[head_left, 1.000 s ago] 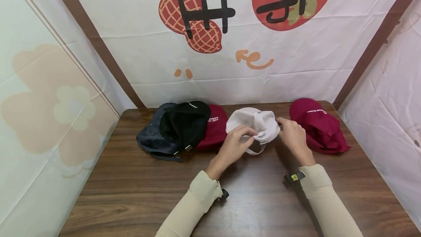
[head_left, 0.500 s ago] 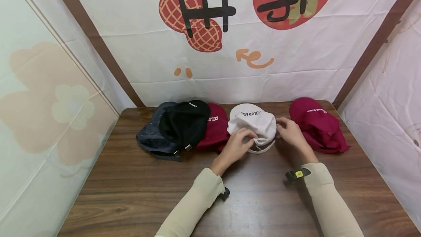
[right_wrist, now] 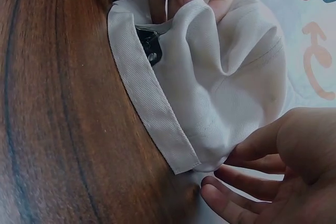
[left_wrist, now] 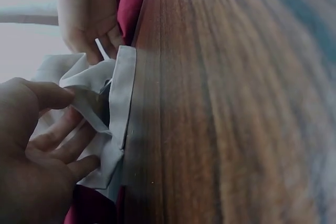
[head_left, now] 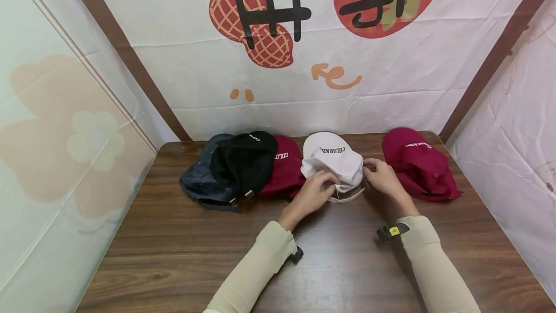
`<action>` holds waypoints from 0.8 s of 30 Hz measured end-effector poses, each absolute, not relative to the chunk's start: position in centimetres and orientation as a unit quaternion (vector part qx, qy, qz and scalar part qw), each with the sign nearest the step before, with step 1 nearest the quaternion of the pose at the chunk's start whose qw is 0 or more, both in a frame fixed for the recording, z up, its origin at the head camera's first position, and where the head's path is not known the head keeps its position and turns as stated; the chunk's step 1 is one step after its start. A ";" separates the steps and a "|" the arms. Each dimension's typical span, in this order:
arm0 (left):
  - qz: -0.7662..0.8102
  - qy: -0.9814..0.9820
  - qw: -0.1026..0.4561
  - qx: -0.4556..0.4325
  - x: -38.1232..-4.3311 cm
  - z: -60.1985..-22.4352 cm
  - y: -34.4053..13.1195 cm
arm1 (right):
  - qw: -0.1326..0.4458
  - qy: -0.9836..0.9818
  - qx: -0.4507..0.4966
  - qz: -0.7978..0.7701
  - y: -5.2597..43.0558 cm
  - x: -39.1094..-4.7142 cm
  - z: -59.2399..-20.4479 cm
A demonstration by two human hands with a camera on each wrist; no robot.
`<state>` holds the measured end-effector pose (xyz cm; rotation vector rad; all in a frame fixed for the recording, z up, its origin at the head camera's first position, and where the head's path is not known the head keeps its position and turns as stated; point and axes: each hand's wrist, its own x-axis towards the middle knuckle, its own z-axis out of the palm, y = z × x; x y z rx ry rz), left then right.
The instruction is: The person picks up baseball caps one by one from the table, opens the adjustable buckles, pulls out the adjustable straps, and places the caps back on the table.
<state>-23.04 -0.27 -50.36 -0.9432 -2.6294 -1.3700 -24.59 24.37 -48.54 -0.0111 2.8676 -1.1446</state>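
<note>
A white baseball cap [head_left: 336, 163] lettered COLORADO lies at the back of the table, brim toward the wall. My left hand [head_left: 313, 192] pinches the fabric at its rear opening between thumb and fingers, as the left wrist view shows with the cap [left_wrist: 118, 93] close by. On the other side, my right hand [head_left: 384, 177] has thumb and forefinger at the cap's lower side edge, pinching it; its other fingers hang apart in the right wrist view. The back strap [right_wrist: 142, 87] rests on the wood, with a dark metal buckle [right_wrist: 151, 45] behind it.
Left of the white cap, a maroon cap [head_left: 283, 168], a black cap [head_left: 245, 163] and a dark blue cap [head_left: 197, 180] overlap in a row. Another maroon cap [head_left: 419, 165] lies at the right. A printed cloth wall [head_left: 304, 110] rises behind the wooden table [head_left: 182, 264].
The white cap's brim has unfolded toward the wall, so its lettering shows. The cap then shifted slightly back. Both hands stayed at it, the right one moving a little lower down its side.
</note>
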 end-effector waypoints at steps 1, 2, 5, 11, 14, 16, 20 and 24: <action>-0.439 -0.845 0.012 -0.305 -23.0 -50.3 -0.3 | 0.027 0.928 -0.004 -0.372 24.4 -24.6 -48.6; -0.437 -0.845 0.010 -0.307 -23.0 -50.3 -0.3 | 0.026 0.927 -0.004 -0.374 24.4 -24.6 -48.6; -0.432 -0.846 0.000 -0.313 -22.9 -50.3 -0.4 | 0.024 0.926 -0.003 -0.377 24.4 -24.5 -48.7; -0.432 -0.844 -0.015 -0.319 -22.7 -50.1 -0.6 | 0.023 0.920 -0.005 -0.391 24.5 -24.3 -48.6; -0.436 -0.841 -0.016 -0.321 -22.6 -49.7 -0.7 | 0.022 0.919 -0.009 -0.395 24.6 -24.2 -48.6; -0.437 -0.839 -0.015 -0.325 -22.4 -49.4 -0.7 | 0.019 0.919 -0.012 -0.393 24.6 -24.1 -48.5; -0.439 -0.833 -0.010 -0.336 -22.2 -48.8 -0.7 | 0.010 0.922 -0.020 -0.387 24.6 -23.6 -48.0; -0.443 -0.827 -0.006 -0.347 -21.9 -48.1 -0.4 | -0.010 0.925 -0.035 -0.379 24.8 -22.7 -47.2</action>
